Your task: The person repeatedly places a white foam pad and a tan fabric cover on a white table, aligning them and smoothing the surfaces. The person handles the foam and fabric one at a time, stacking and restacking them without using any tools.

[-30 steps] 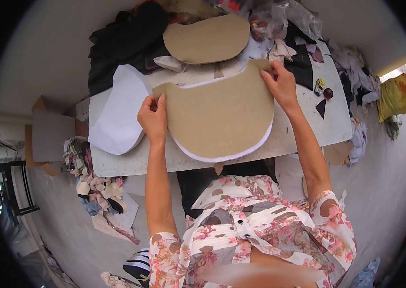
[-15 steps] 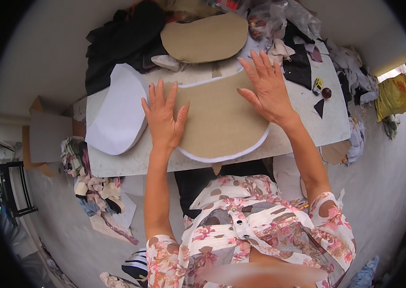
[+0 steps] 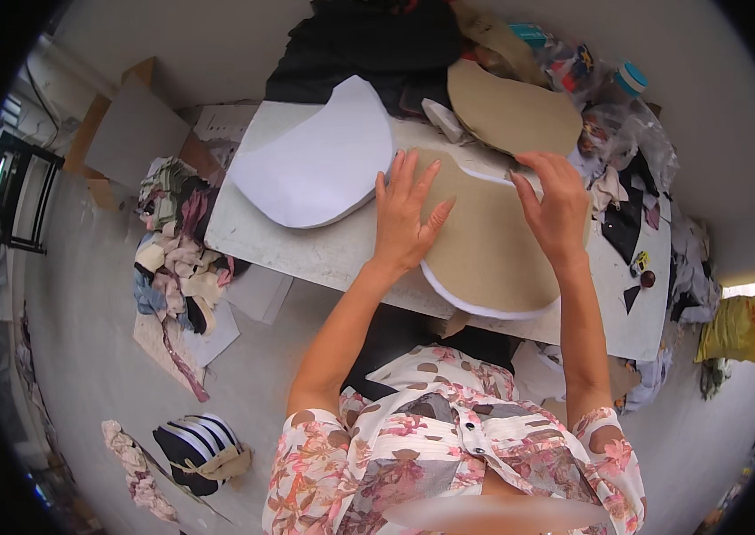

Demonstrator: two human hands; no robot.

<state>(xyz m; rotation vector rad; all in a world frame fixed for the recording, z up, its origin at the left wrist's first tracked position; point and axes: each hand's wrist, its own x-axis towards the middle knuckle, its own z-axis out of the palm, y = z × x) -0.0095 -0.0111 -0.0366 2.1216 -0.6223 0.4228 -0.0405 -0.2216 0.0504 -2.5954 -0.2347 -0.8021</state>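
Note:
A curved tan panel (image 3: 495, 241) with a white edge lies on the white table in front of me. My left hand (image 3: 408, 218) rests flat on its left end, fingers stretched and thumb apart. Over its far right edge is my right hand (image 3: 556, 209), with fingers bent and the thumb held apart from them; nothing shows between them. To the left of my left hand, a stack of white curved sheets (image 3: 315, 160) lies close to the panel. A second tan piece (image 3: 515, 107) is just beyond the panel.
Black fabric (image 3: 364, 53) is heaped at the table's back, clear plastic bags (image 3: 640, 138) at the back right. A small toy car (image 3: 639, 262) and a dark round object (image 3: 647, 279) sit near the right edge. Fabric scraps (image 3: 172, 276) hang at the left of the table (image 3: 297, 254).
The view has swung left, so the table appears tilted and farther right. My right hand has gone from flat and spread to bent fingers near the panel's far edge; my left stays flat.

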